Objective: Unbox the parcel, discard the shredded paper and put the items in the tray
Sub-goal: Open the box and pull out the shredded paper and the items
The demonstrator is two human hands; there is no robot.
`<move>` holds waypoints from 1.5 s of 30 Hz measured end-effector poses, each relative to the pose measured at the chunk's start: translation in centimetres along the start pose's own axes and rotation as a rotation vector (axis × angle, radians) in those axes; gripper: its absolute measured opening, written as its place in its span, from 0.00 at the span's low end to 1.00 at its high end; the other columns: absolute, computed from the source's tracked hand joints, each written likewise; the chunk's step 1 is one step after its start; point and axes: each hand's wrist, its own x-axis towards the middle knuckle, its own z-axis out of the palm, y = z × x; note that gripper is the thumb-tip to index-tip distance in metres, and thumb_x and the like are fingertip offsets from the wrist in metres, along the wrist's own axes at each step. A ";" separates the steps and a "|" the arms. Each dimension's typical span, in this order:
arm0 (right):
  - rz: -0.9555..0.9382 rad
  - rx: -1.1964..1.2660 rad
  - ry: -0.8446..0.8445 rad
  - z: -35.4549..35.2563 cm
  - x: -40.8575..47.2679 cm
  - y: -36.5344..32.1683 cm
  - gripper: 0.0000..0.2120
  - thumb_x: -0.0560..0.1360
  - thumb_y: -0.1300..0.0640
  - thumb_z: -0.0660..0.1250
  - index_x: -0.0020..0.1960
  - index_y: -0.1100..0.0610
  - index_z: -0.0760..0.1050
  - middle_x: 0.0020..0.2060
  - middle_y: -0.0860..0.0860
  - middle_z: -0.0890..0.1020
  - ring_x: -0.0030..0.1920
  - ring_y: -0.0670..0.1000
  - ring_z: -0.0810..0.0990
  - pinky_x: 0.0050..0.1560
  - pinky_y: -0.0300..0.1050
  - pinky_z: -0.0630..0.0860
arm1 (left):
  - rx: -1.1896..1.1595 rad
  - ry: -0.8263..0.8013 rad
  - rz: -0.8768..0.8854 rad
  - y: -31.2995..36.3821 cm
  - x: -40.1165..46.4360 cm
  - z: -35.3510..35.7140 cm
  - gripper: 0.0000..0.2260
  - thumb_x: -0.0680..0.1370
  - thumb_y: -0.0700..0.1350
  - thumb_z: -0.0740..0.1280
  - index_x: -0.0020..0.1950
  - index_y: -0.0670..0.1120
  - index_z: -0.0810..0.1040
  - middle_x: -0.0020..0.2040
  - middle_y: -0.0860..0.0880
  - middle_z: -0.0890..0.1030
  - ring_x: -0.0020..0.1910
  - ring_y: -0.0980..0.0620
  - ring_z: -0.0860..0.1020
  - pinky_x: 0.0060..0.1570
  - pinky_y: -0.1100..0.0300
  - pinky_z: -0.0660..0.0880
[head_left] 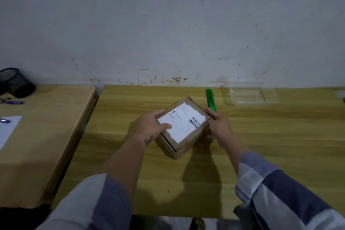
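Observation:
A small brown cardboard parcel (183, 132) with a white shipping label on top sits closed in the middle of the wooden table (261, 145). My left hand (152, 125) grips its left side, thumb lying on the label. My right hand (218, 125) presses against the parcel's right side. A green utility knife (210, 99) lies just behind my right hand, its near end touching or hidden by the fingers. A clear plastic tray (250, 93) rests at the back right near the wall.
A second table (46, 136) stands to the left across a narrow gap, carrying a black mesh cup (15, 82), blue pens (13, 102) and a white sheet (8, 129). The wall runs right behind both tables.

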 end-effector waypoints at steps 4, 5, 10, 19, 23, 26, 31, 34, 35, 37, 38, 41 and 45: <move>0.044 0.094 0.133 0.0 -2.9 2.3 0.17 0.79 0.60 0.59 0.65 0.46 0.75 0.55 0.49 0.75 0.50 0.54 0.76 0.44 0.54 0.81 | 0.050 -0.087 0.051 0.2 -0.2 0.2 0.28 0.72 0.40 0.73 0.71 0.49 0.70 0.70 0.48 0.72 0.65 0.50 0.72 0.56 0.64 0.68; 0.059 0.111 0.149 0.0 -3.4 2.7 0.17 0.79 0.60 0.59 0.65 0.46 0.74 0.55 0.49 0.75 0.52 0.55 0.75 0.46 0.54 0.81 | 0.080 -0.091 0.078 0.1 -0.3 0.3 0.28 0.73 0.41 0.72 0.72 0.50 0.69 0.71 0.48 0.70 0.67 0.49 0.70 0.57 0.63 0.66; -0.104 -0.154 0.195 -0.3 -5.3 4.0 0.20 0.78 0.59 0.59 0.69 0.49 0.70 0.66 0.53 0.76 0.64 0.56 0.75 0.62 0.44 0.71 | 0.149 0.024 0.127 -1.2 -2.3 1.4 0.31 0.78 0.49 0.67 0.78 0.48 0.57 0.78 0.47 0.57 0.75 0.47 0.58 0.70 0.55 0.59; -0.120 -0.225 0.158 0.4 -7.7 4.3 0.22 0.78 0.60 0.59 0.71 0.51 0.68 0.69 0.50 0.73 0.68 0.54 0.72 0.69 0.46 0.68 | -0.119 -0.041 0.038 -4.0 -5.0 2.9 0.40 0.69 0.66 0.66 0.76 0.59 0.52 0.70 0.51 0.70 0.67 0.47 0.71 0.63 0.45 0.73; -0.145 -0.194 0.242 1.0 -10.6 5.7 0.22 0.78 0.60 0.60 0.71 0.52 0.68 0.67 0.52 0.75 0.67 0.53 0.73 0.65 0.43 0.68 | -0.084 -0.092 0.122 -4.8 -6.3 2.1 0.45 0.64 0.70 0.68 0.76 0.59 0.54 0.70 0.53 0.70 0.66 0.50 0.72 0.63 0.47 0.73; -0.144 -0.224 0.276 1.2 -11.9 6.7 0.22 0.78 0.58 0.60 0.71 0.49 0.68 0.66 0.53 0.76 0.65 0.54 0.75 0.60 0.42 0.70 | -0.082 -0.104 0.141 -5.5 -7.5 1.9 0.52 0.60 0.70 0.72 0.77 0.58 0.51 0.73 0.55 0.67 0.69 0.51 0.69 0.66 0.47 0.70; -0.194 -0.290 0.250 1.0 -13.3 7.8 0.22 0.79 0.56 0.59 0.72 0.48 0.66 0.66 0.53 0.75 0.64 0.54 0.74 0.57 0.39 0.68 | -0.043 -0.138 0.183 -7.1 -9.6 1.7 0.61 0.55 0.68 0.76 0.77 0.57 0.42 0.77 0.55 0.60 0.73 0.52 0.63 0.70 0.47 0.66; -0.290 -0.544 0.198 0.6 -14.2 8.2 0.23 0.77 0.45 0.61 0.71 0.42 0.65 0.74 0.54 0.64 0.72 0.56 0.64 0.69 0.48 0.63 | 0.033 -0.110 0.242 -7.7 -10.0 1.8 0.57 0.63 0.57 0.79 0.78 0.54 0.42 0.77 0.53 0.58 0.74 0.51 0.62 0.69 0.53 0.65; -0.372 -0.700 0.194 0.6 -14.4 8.2 0.23 0.75 0.40 0.62 0.70 0.39 0.66 0.76 0.52 0.59 0.75 0.55 0.58 0.73 0.53 0.58 | 0.045 -0.098 0.252 -7.8 -10.0 1.9 0.56 0.64 0.55 0.79 0.78 0.53 0.42 0.77 0.53 0.58 0.74 0.50 0.62 0.67 0.53 0.65; -0.539 -0.926 0.132 0.7 -14.6 8.1 0.23 0.73 0.37 0.63 0.68 0.37 0.68 0.77 0.48 0.57 0.77 0.52 0.51 0.76 0.60 0.48 | 0.044 -0.088 0.267 -7.9 -10.0 1.9 0.55 0.65 0.54 0.78 0.79 0.52 0.43 0.76 0.52 0.60 0.73 0.50 0.63 0.65 0.55 0.66; -0.579 -0.970 0.090 0.8 -14.5 8.1 0.23 0.73 0.39 0.64 0.68 0.39 0.69 0.76 0.47 0.58 0.78 0.50 0.51 0.76 0.61 0.46 | 0.046 -0.089 0.273 -8.0 -9.9 2.0 0.54 0.65 0.53 0.78 0.79 0.52 0.43 0.76 0.52 0.61 0.72 0.50 0.64 0.64 0.55 0.67; -0.628 -0.964 0.060 1.1 -13.9 8.2 0.20 0.73 0.45 0.67 0.65 0.43 0.74 0.72 0.49 0.68 0.75 0.52 0.61 0.73 0.66 0.55 | 0.050 -0.089 0.280 -8.3 -9.9 2.0 0.53 0.66 0.54 0.77 0.78 0.53 0.42 0.76 0.52 0.62 0.72 0.50 0.65 0.64 0.55 0.68; -0.695 -0.955 0.079 0.8 -13.4 7.9 0.16 0.69 0.50 0.73 0.57 0.47 0.81 0.62 0.54 0.80 0.65 0.59 0.76 0.58 0.62 0.75 | 0.026 -0.083 0.271 -8.4 -9.7 2.4 0.53 0.67 0.53 0.77 0.78 0.54 0.42 0.75 0.50 0.64 0.72 0.48 0.65 0.66 0.50 0.68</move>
